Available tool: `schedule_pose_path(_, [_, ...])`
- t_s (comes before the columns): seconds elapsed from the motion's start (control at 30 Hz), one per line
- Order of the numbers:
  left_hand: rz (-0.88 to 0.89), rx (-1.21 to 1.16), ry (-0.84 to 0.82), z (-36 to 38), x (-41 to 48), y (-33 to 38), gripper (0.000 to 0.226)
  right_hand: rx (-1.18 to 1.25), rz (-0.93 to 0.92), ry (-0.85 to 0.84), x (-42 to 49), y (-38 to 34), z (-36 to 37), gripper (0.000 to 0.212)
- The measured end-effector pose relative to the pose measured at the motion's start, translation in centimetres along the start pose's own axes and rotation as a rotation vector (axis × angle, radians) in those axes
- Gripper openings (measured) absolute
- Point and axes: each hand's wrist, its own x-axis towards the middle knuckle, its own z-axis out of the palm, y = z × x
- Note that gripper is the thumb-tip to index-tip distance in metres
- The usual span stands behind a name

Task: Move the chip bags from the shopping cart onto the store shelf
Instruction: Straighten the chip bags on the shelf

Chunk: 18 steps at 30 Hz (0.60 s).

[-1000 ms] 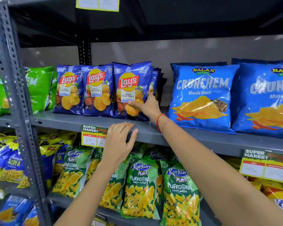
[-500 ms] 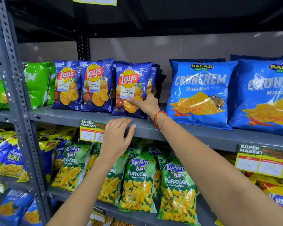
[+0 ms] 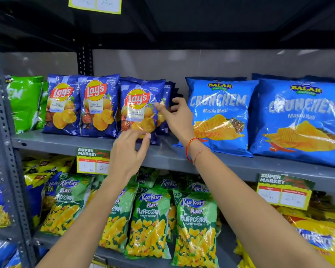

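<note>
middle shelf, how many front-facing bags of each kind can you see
Lay's: 3, at and
Crunchem blue: 2, at and
green bag: 1
Total: 6, not counting bags tucked behind.

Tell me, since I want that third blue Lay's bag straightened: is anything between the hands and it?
Nothing visible. The left hand is at the lower edge of the dark blue Lay's chip bag, and the right hand is at its right side.

glossy crinkled plastic lay's bags (image 3: 138,111), matt grey painted metal shelf (image 3: 66,144), paper price label (image 3: 92,161)
</note>
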Motion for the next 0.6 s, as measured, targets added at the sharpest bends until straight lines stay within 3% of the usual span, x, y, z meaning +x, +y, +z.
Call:
schedule_pose_path(0.1, [0.016,-0.159,0.038,0.9,2.9,2.8,0.035,-0.027,-0.111,0.165,0.4,-0.4,-4.1,0.056])
schedule_pose_path(0.2, [-0.012,-0.291,0.019,3.0,6.0,5.2,0.038,-0.263,-0.202,0.415,0.5,0.6,-8.5,0.055])
schedule_pose_path(0.3, [-0.175,-0.434,-0.089,5.8,8.6,6.9,0.049,-0.443,-0.11,0.576,0.2,2.2,-11.8,0.064])
schedule_pose_path(0.37, [-0.297,-0.462,-0.154,7.9,9.7,7.4,0.06,-0.436,0.003,0.535,0.2,3.3,-13.0,0.073])
schedule_pose_path(0.47, [-0.476,-0.504,-0.252,10.1,10.6,7.5,0.075,-0.213,0.189,0.367,0.6,4.7,-13.9,0.087])
schedule_pose_path(0.6, [-0.643,-0.593,-0.4,12.0,10.4,7.5,0.08,-0.022,0.349,0.262,1.7,6.0,-14.4,0.085])
